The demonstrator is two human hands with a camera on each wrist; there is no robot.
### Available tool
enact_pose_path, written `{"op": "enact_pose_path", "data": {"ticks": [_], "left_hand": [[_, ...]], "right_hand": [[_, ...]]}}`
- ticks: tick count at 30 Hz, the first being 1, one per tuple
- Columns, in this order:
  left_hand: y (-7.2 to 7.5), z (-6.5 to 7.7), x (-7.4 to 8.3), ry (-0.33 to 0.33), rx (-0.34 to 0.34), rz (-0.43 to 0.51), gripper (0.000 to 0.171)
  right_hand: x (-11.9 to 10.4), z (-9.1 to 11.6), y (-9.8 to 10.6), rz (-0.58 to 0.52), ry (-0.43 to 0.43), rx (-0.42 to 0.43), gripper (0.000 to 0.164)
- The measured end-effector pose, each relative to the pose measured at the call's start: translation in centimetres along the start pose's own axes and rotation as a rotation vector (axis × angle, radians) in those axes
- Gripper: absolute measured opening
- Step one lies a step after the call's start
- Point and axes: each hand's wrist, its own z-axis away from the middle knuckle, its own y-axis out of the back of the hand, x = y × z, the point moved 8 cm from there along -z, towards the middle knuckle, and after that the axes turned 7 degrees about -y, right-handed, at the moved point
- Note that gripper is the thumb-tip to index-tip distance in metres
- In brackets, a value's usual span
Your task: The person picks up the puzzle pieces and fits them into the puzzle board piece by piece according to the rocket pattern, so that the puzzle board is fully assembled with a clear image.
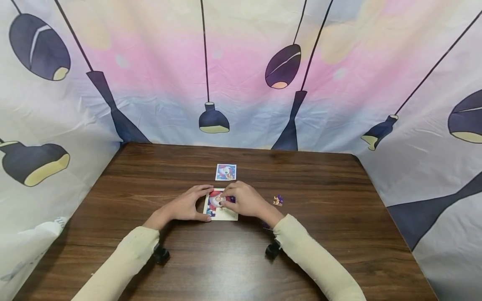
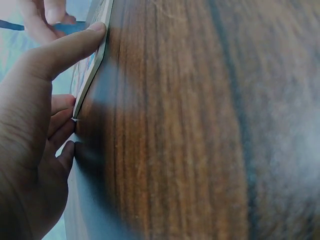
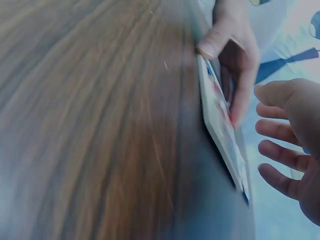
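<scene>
A small square jigsaw puzzle in a pale tray (image 1: 227, 217) lies on the table, partly filled with a colourful cartoon picture; its lower right part shows pale, bare backing. My left hand (image 1: 190, 204) holds the tray by its left side, thumb at the near corner and index finger at the far one. In the left wrist view, the left thumb (image 2: 75, 50) presses on the tray's edge. Over the tray's right half hovers my right hand (image 1: 244, 200), thumb and index finger bent toward the picture. The right wrist view shows its fingers (image 3: 280, 132) loosely curled, with no piece visible between them.
A small printed picture card (image 1: 226, 172) lies behind the tray. Some loose puzzle pieces (image 1: 278, 200) in purple and orange sit right of the right hand, and a dark purple piece (image 1: 266, 226) peeks out beside the right wrist. Patterned cloth (image 1: 241, 62) hangs around the wooden table (image 1: 211, 259).
</scene>
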Motion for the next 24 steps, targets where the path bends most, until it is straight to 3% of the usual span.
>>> {"op": "enact_pose_path", "data": {"ticks": [12,24], "left_hand": [[0.2,0.0,-0.2,0.016,0.008,-0.014,0.106],[-0.1,-0.2,-0.1,0.021,0.003,-0.01,0.107]], "right_hand": [[3.4,4.5,3.6,-0.039,-0.101,0.072,0.029],[5.5,10.0,5.0,0.057,-0.159,0.105,0.035]]}}
